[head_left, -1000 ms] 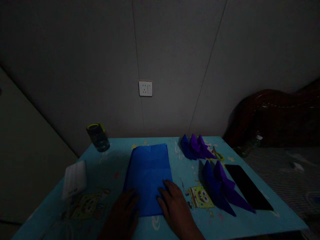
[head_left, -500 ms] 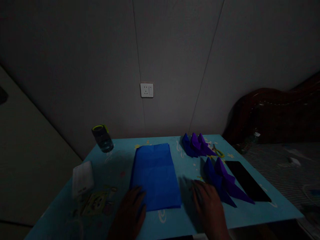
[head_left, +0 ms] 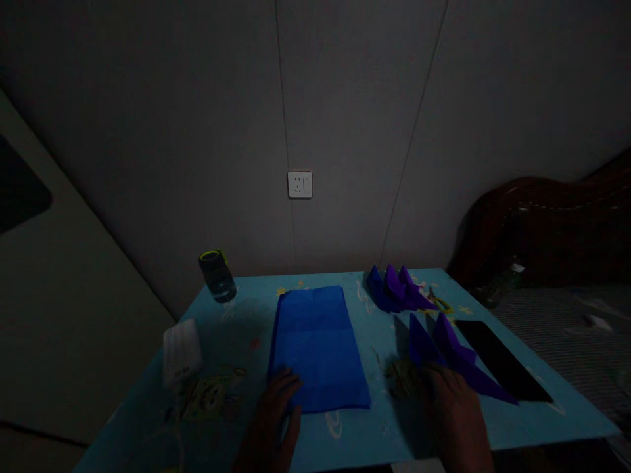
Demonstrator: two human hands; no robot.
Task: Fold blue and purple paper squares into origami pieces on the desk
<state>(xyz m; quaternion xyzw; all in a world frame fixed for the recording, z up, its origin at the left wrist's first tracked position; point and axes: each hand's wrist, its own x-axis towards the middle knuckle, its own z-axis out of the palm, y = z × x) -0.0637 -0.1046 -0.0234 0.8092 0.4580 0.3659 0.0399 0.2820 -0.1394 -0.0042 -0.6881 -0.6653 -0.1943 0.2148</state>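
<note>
A stack of blue paper sheets [head_left: 320, 348] with faint creases lies flat in the middle of the table. My left hand [head_left: 276, 417] rests at its lower left corner, fingers apart, fingertips on the paper. To the right, my right hand [head_left: 453, 410] is closed around the near end of a blue folded paper boat [head_left: 422, 341]; its fingertips are partly hidden and blurred. Beside that boat is a purple folded paper boat [head_left: 456, 348]. Farther back stand more folded pieces, a blue one [head_left: 382, 292] and purple ones [head_left: 397, 286].
Yellow-handled scissors [head_left: 441, 304] lie at the back right, and a flat black phone-like slab [head_left: 503, 361] along the right. On the left are a water bottle [head_left: 217, 276] and a white block with a cable [head_left: 182, 351]. The table [head_left: 355, 433] has a patterned blue cover.
My right hand has moved right onto the blue boat, which has shifted slightly left from the purple one. My left hand stays at the paper. The whole view has swung slightly left.
</note>
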